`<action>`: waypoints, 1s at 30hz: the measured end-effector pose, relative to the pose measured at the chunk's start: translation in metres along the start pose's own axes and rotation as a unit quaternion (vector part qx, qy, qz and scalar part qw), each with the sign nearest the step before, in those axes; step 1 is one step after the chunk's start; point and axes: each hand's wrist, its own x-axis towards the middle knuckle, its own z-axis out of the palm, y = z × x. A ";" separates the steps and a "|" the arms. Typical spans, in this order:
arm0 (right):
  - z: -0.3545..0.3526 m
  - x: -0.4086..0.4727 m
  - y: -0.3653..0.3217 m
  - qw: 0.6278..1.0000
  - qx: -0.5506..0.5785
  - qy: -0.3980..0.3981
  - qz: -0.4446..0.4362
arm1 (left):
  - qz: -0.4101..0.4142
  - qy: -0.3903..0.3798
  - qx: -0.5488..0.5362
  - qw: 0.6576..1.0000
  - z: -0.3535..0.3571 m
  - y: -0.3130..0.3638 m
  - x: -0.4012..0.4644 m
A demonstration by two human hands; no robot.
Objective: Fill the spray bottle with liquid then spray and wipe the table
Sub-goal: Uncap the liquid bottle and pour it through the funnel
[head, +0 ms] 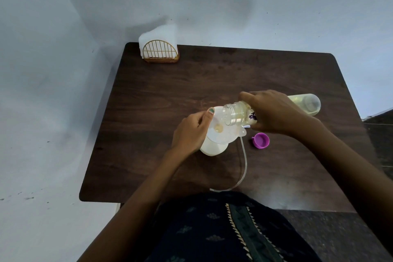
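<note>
My right hand [274, 110] grips a clear liquid bottle [236, 116] tipped on its side, its open mouth over a white funnel [217, 132]. The bottle's far end [306, 104] holds pale yellow liquid. The funnel sits in the neck of a whitish spray bottle [212, 148] standing on the dark wooden table [170, 91]. My left hand [191, 132] holds the funnel's rim and the spray bottle's top. A little yellowish liquid lies in the funnel's centre. A clear dip tube [244, 166] curves toward the table's front edge; its spray head is mostly hidden behind the funnel.
A purple cap [262, 140] lies right of the funnel. A gold wire holder with white napkins [159, 49] stands at the back left corner, against the pale wall. The table's front edge meets my dark patterned clothing.
</note>
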 end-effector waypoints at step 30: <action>-0.001 0.000 -0.001 1.000 -0.001 -0.002 0.003 | -0.006 0.000 0.000 1.000 0.000 0.001 0.001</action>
